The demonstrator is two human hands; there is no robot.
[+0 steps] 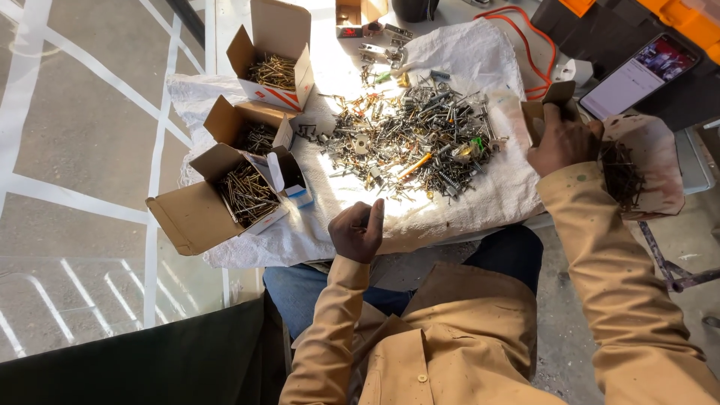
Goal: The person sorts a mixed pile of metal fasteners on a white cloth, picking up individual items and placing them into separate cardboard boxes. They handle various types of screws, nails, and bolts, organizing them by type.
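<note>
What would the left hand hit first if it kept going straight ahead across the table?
Probably the near edge of the mixed pile of screws on the white cloth. The left hand points up-table toward it; bare cloth lies between, though depth is hard to judge.

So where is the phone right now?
The phone lies at the head view's top right, on a dark surface, just beyond the right hand.

I see pile of screws: bare metal, glinting in sun, few orange and green plastic bits mixed in. White cloth under it: woven, rough, matt. Left boxes: brown cardboard, matt, white printed outsides. Right box: cardboard, stained, worn. My sleeves: tan cloth, matt, spotted. Far right phone: glossy screen.
</note>
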